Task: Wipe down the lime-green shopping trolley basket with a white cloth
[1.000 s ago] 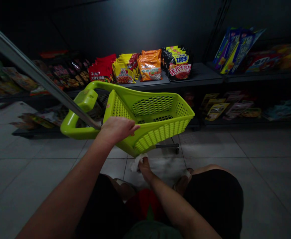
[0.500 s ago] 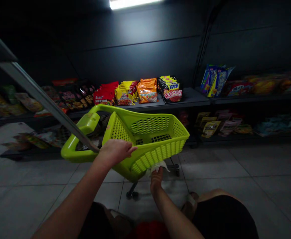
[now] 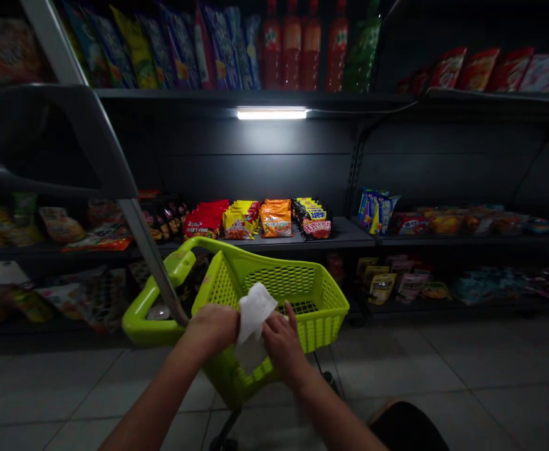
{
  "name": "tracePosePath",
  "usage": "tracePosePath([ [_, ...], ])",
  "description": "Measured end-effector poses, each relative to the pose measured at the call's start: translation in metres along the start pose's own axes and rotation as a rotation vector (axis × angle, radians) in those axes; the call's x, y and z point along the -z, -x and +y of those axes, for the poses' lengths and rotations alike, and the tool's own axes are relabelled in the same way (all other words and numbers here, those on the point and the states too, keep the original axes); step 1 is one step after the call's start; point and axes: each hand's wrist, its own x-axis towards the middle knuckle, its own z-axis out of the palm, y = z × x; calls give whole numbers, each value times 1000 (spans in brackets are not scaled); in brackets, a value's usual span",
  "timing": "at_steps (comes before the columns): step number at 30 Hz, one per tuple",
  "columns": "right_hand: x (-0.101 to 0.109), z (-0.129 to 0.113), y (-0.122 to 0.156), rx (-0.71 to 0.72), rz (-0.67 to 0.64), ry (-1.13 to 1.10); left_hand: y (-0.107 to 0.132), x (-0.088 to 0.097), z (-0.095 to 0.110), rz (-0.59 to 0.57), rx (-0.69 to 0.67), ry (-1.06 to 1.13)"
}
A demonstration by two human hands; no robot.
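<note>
A white tissue (image 3: 256, 307) hangs between my hands, over the near side of a lime-green shopping cart (image 3: 321, 326). My right hand (image 3: 281, 344) pinches the tissue from the right, its thumb pointing up. My left hand (image 3: 215, 327) is closed beside the tissue's left edge, at the basket's near rim; its fingertips are hidden, so what it grips cannot be told. Just left of that hand, a metal pole (image 3: 150, 250) slants up from the cart handle (image 3: 136, 313) toward the upper left. A dark grey loop-shaped part (image 3: 109, 169) sits on the pole.
Behind the cart, a dark shelf (image 3: 350, 233) carries rows of instant noodle packs (image 3: 276, 219). Snack bags (image 3: 218, 47) and red drink bottles (image 3: 291, 50) stand above; more bags (image 3: 382, 287) lie below. A lit tube (image 3: 272, 113) hangs under the upper shelf. The floor is tiled (image 3: 397, 363).
My right hand has risen from beneath the cart's side with the tissue, to beside my left hand. My left index finger no longer sticks out. The view has tilted up.
</note>
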Motion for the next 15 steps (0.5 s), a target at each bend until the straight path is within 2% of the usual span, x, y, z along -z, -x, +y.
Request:
tracePosePath([
  [3,19,33,4,-10,-51,125,7,1,-8,1,2,-42],
  [6,46,66,23,-37,-115,195,15,2,-20,4,-9,-48],
  [11,98,116,65,-215,-208,233,26,2,-44,60,7,-25],
  [13,108,123,75,-323,-199,188,29,1,-53,113,-1,41],
  [15,112,115,75,-410,-165,69,33,-1,-59,229,9,169],
])
